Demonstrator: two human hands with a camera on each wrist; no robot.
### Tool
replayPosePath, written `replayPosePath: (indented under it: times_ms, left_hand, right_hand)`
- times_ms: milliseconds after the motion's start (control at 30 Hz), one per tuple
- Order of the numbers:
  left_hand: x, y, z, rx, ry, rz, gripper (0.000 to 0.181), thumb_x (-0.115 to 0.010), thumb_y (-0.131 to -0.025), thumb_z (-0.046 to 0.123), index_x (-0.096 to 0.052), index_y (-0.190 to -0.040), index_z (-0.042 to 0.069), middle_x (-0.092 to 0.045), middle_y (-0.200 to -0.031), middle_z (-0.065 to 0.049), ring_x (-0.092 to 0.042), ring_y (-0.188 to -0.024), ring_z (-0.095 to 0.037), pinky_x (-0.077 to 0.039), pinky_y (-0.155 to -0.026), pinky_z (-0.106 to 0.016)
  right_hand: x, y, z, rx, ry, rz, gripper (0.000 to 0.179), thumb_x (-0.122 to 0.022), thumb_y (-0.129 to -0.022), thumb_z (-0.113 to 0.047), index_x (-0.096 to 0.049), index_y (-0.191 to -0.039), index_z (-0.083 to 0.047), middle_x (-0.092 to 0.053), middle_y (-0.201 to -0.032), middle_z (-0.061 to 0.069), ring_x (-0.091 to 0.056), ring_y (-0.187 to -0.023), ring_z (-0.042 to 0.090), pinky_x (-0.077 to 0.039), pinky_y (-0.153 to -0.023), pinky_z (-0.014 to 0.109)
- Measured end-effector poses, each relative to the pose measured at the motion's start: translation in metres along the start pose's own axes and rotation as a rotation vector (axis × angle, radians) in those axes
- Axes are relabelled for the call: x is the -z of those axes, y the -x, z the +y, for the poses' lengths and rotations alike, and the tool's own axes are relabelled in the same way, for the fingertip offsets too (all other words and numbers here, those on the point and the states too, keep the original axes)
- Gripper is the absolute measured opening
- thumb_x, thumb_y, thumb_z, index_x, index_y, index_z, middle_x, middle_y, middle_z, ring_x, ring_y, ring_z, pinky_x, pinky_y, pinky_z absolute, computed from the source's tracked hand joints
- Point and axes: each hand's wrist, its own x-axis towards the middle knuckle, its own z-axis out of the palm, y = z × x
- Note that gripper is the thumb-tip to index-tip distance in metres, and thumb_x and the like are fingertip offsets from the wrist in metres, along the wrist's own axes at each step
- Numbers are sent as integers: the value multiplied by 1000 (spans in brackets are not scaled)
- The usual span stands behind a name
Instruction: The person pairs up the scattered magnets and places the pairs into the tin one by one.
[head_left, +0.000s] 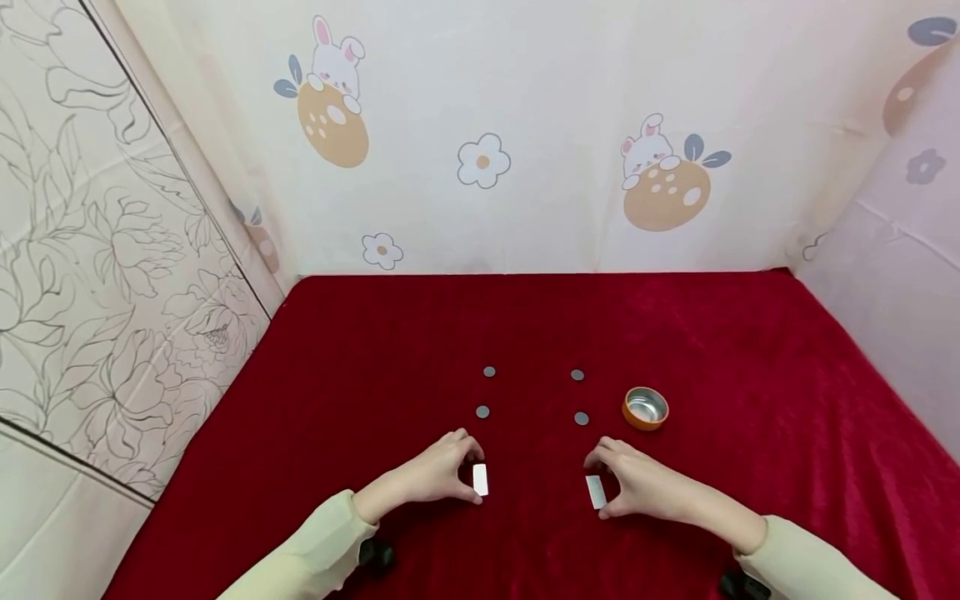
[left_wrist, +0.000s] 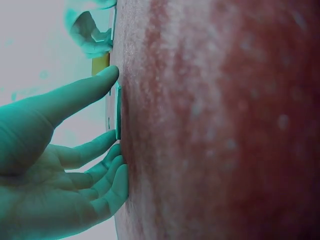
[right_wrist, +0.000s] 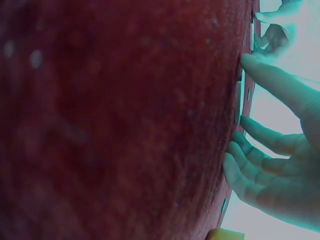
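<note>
In the head view my left hand (head_left: 442, 471) is around a small thin white rectangle (head_left: 481, 480) on the red cloth, thumb near one end and index finger at the other. My right hand (head_left: 637, 481) frames a similar white rectangle (head_left: 596, 492) the same way. Both wrist views show the pieces lying low against the cloth, edge-on. In the left wrist view the thumb (left_wrist: 107, 77) is slightly apart from its piece (left_wrist: 118, 112). The right wrist view also shows a small gap between the thumb (right_wrist: 252, 65) and its piece (right_wrist: 239, 100).
Beyond the hands lie several small grey discs, such as a near left disc (head_left: 482, 412) and a far right disc (head_left: 577, 375). An orange round tin (head_left: 645, 408) with a silvery inside stands beyond my right hand. Printed curtains (head_left: 525, 225) border the red cloth (head_left: 375, 350).
</note>
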Motion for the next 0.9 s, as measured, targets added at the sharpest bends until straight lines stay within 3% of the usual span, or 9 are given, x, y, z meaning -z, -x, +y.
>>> replayPosePath:
  times_ms: [167, 400, 633, 900]
  left_hand:
    - [-1, -1, 2, 5, -30, -5, 41, -79, -64, 26, -56, -93, 7, -46, -85, 4, -39, -78, -7, -37, -69, -19]
    - [-2, -3, 6, 25, -69, -8, 38, -78, -64, 24, -58, -91, 6, -48, -82, 4, -40, -75, -6, -38, -66, -18]
    - [-4, -7, 14, 11, -161, -5, 34, -77, -62, 23, -59, -87, 7, -49, -78, 5, -41, -72, -5, -38, -64, -15]
    - [-6, -13, 21, -9, -189, -25, 33, -76, -64, 25, -60, -87, 8, -49, -78, 6, -42, -72, -4, -38, -64, -14]
  right_hand:
    - [-3, 0, -1, 24, 25, 37, 35, -77, -62, -13, -55, -88, -8, -46, -85, -6, -41, -76, 8, -39, -64, 20]
    - [-5, -2, -3, -7, 48, 43, 29, -71, -60, -7, -54, -83, -9, -45, -80, -7, -39, -71, 5, -38, -60, 18]
    - [-7, -7, -7, -3, 87, 43, 26, -70, -61, -7, -55, -82, -10, -45, -79, -8, -38, -69, 3, -38, -59, 18]
    - [-12, -16, -14, 8, 88, 31, 26, -71, -61, -10, -55, -81, -10, -44, -78, -8, -38, -68, 3, -38, -60, 19]
